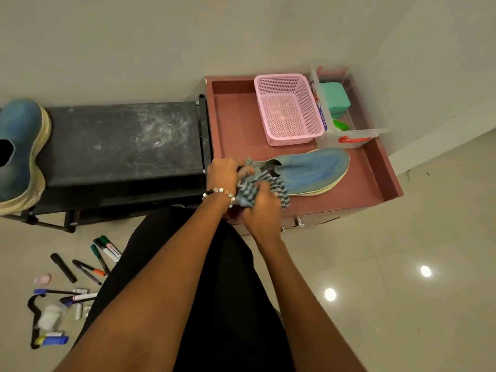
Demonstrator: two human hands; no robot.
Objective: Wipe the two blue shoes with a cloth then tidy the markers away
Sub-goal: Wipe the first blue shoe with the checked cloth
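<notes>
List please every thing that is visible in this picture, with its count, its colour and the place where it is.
shoe on cabinet: 1, blue, lying on the red cabinet top, heel at the hands
shoe on bench: 1, blue, left end of the bench
cloth: 1, grey-blue striped, at the shoe's heel
markers: several, mixed colours, scattered on the floor at lower left
basket: 1, pink, back of the cabinet top
clear box: 1, transparent, right of the basket, with a green block inside
bench: 1, black, left of the cabinet
cabinet: 1, dull red, against the wall
left hand: grip on the shoe's heel
right hand: grip on the cloth
</notes>
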